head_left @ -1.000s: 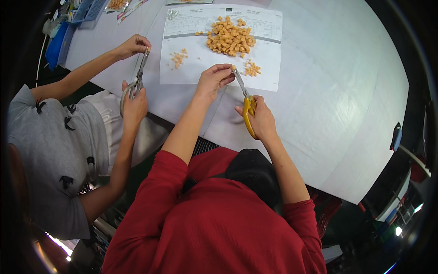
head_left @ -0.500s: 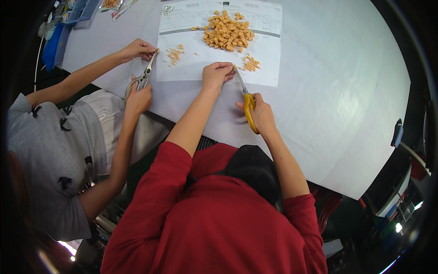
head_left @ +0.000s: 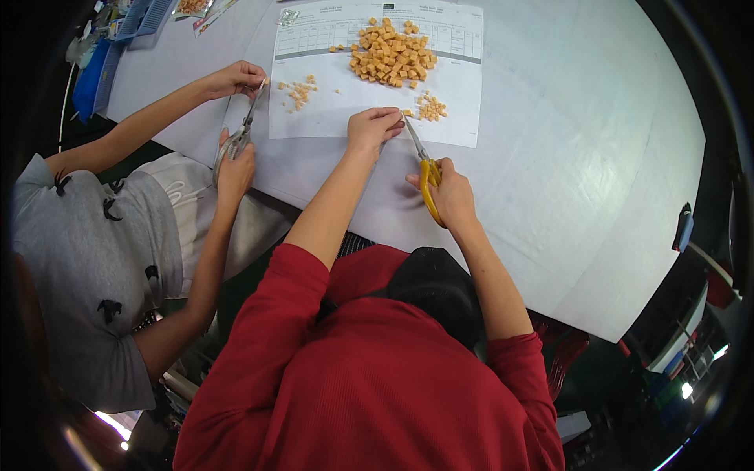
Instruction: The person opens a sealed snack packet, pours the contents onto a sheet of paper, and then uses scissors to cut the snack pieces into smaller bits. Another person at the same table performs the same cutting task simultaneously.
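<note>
My left hand [head_left: 375, 130] is closed in a pinch over the paper's lower edge, with a small orange cube [head_left: 408, 113] at its fingertips. Wrapped round the yellow handles of a pair of scissors [head_left: 429, 188] is my right hand [head_left: 452, 196]. The blade tips reach up to the pinched fingertips. Just right of them lies a small heap of tiny orange bits [head_left: 431, 107]. A larger pile of orange cubes [head_left: 391, 55] sits farther back on the printed white sheet [head_left: 459, 86].
At my left, a co-worker's hands [head_left: 236, 80] hold silver scissors [head_left: 237, 143] and a small piece. Pale bits [head_left: 298, 93] lie on the sheet's left side. Blue baskets [head_left: 145, 17] stand at the far left of the white table [head_left: 581, 157]. A dark object [head_left: 685, 228] is at its right edge.
The co-worker's hands and silver scissors have shifted slightly left and down. My own hands stay nearly in place, with the scissor tips still at my left fingertips.
</note>
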Demonstrator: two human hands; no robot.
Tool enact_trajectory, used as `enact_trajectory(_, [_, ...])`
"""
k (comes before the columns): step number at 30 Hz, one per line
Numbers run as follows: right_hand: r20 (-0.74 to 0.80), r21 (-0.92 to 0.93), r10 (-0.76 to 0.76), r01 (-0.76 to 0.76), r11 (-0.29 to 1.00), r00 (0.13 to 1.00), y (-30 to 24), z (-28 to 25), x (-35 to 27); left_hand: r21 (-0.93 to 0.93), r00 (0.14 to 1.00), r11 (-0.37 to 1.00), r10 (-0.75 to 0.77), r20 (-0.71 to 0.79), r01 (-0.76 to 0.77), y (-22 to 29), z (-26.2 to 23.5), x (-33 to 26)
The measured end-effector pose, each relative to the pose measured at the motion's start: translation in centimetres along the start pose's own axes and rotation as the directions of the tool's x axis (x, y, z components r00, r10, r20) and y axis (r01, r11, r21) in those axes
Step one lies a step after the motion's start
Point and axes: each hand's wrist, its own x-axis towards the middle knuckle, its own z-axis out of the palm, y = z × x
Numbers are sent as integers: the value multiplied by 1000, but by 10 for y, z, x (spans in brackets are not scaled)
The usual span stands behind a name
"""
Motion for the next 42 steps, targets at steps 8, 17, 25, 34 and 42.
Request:
enact_trajectory(8, [-19, 26, -29, 29, 999, 999, -2, -2, -8, -179, 998, 983, -35, 45, 43, 3, -6, -1])
enact_trajectory(17, [-67, -60, -58, 54, 997, 996, -7, -4, -10, -132, 997, 991, 27, 68, -18, 4, -6, -2])
enact_trajectory(25, [-80, -69, -59, 53, 996, 995, -7, -2, -8, -169, 997, 985, 34, 67, -22, -1, -5, -2])
enact_trajectory(34, [-89, -48, -40, 36, 998, 995, -1, 3, -4, -187, 997, 981, 53, 49, -43, -6, -2, -1])
enact_trajectory(42, [-44, -43, 7, -9, 999, 999, -2, 4, -2, -135, 1000, 991, -14, 21, 17, -9, 1, 0])
